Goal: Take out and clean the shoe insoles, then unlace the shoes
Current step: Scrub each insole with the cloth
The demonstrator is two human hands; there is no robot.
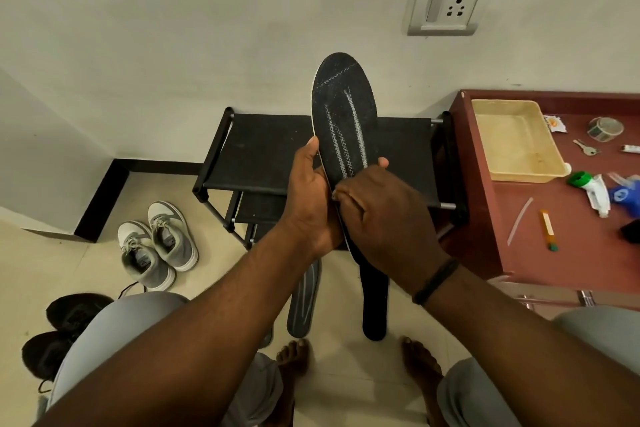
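Between my hands: insole (343,114), black with pale stitched lines, held nearly upright above the rack, toe end up.
Left hand (310,204): curled round the insole's left edge, thumb up along the rim, palm behind the lower half.
Right hand (384,218): over the insole's lower right part, fingers bent against its face, thumb tip on the right edge; I cannot tell whether anything is under the fingers.
Wrist: black band (435,282) on my right arm.
On the floor below: 2 more insoles, a grey one (303,305) and a black one (374,308), lying side by side just ahead of my bare feet.
Grey shoes (157,246): 1 pair, laced, to the left of the rack, toes toward the wall.
Black shoes (62,329): 1 pair, further left, partly hidden by my knee.
Rack (256,152): black, fabric top shelf, against the wall behind the insole.
Table (571,253): red-brown, at right, just beside the rack.
On the table: beige tray (516,142), keys (587,148), tape roll (604,128), spray bottle (595,191), small oddments.
Wall: socket (446,7) above.
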